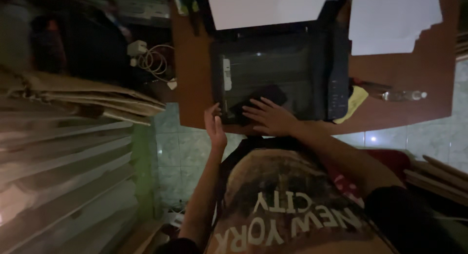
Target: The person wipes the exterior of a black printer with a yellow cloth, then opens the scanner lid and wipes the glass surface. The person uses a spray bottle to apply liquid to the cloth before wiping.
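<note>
1. Scanner (273,73): black flatbed printer-scanner, lid raised, dark glass bed exposed, sitting on the brown counter (195,78) near its front edge.
2. Dark card (261,99): small, flat, dark object lying on the glass at the scanner's front left part; too dim to tell what it is.
3. Right hand (270,117): fingers spread, palm down, flat at the scanner's front edge, fingertips touching or just beside the dark card. Open, gripping nothing.
4. Left hand (214,124): at the scanner's front left corner, fingers held straight and together, edge-on to the camera, tips at the scanner's rim. Grasp cannot be told; nothing seen in it.
5. White lid sheet (265,7): bright white underside of the lid, behind the glass.
6. Button panel (337,78): dark strip along the scanner's right side.
7. Yellow cloth (355,102): just right of the scanner, on the counter.
8. Clear bottle (402,95): lying on its side, right of the cloth.
9. White papers (390,20): stacked at the scanner's back right.
10. White cable (153,61): coiled with a plug, left of the scanner, off the counter edge.
11. Tiled floor (180,146): pale green, below the counter.
</note>
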